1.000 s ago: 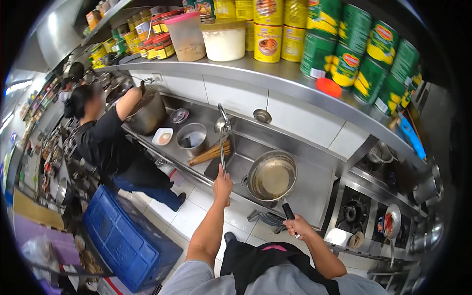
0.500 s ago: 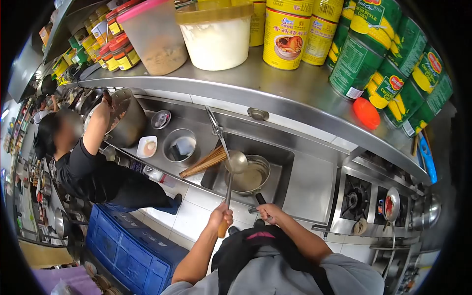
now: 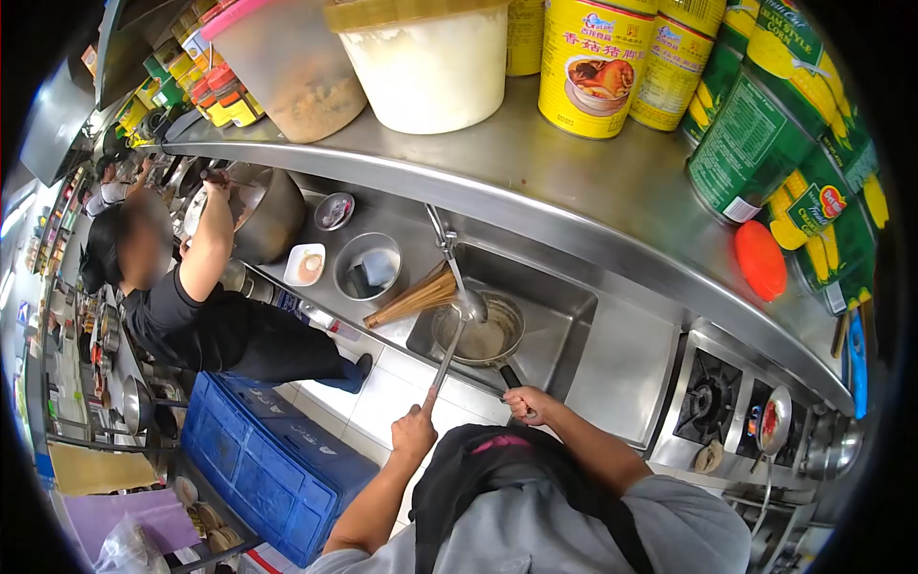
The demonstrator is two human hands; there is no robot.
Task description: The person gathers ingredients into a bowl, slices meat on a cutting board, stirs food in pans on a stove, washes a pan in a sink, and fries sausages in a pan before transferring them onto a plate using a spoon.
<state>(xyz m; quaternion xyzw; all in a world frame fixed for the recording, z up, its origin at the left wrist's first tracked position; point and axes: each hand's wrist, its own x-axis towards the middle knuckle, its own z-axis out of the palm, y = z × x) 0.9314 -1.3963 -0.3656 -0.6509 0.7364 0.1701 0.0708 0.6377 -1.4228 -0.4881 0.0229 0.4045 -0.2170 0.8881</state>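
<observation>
My left hand [image 3: 414, 432] is wrapped round the long handle of a metal ladle [image 3: 471, 306]. The ladle's bowl hangs at the left rim of a saucepan [image 3: 501, 330], below the faucet [image 3: 441, 230]. With closed fingers, my right hand [image 3: 532, 405] grips the saucepan's black handle. A cloudy greyish coating or liquid shows inside the pan, which is over the sink [image 3: 572, 335]. Beside the ladle, a bamboo brush [image 3: 413, 298] lies across the sink's left edge. Whether the ladle touches the pan I cannot tell.
At left, a co-worker [image 3: 206, 316] reaches over a large stockpot [image 3: 273, 225]. A blue crate [image 3: 258, 459] stands behind them. A metal bowl [image 3: 367, 245] and white dish [image 3: 305, 265] sit left of the sink. An overhead shelf [image 3: 535, 177] holds cans and tubs. A stove [image 3: 708, 392] is at right.
The ladle's bowl has turned from facing me to a tilted, narrower view, and sits lower in the scene's layout against the pan. My head view has shifted slightly.
</observation>
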